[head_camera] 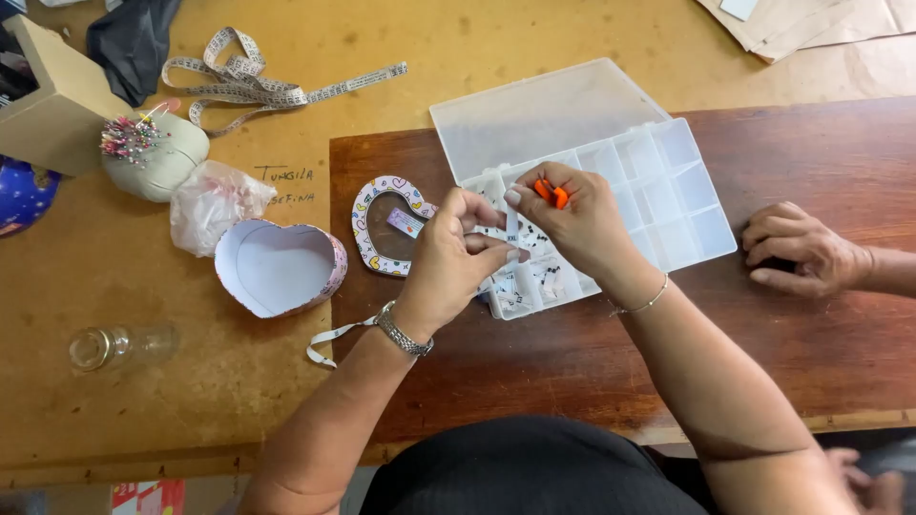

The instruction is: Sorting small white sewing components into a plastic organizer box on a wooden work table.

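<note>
My left hand (456, 250) and my right hand (572, 221) meet over a clear plastic compartment box (692, 219) with its lid open. Together they pinch a narrow white ribbon (511, 229) between the fingertips. My right hand also holds a small orange tool (551, 194) against its fingers. The ribbon's loose end (329, 341) trails out under my left wrist onto the dark wooden board (763, 353). The near compartments of the box hold small black and white pieces (544, 277).
Another person's hand (801, 250) rests on the board at the right. A heart-shaped box (277, 269) and its lid (389, 227) lie left of the organizer. Further left are a pincushion (153, 151), measuring tape (250, 81), crumpled plastic bag (215, 200) and small glass jar (119, 347).
</note>
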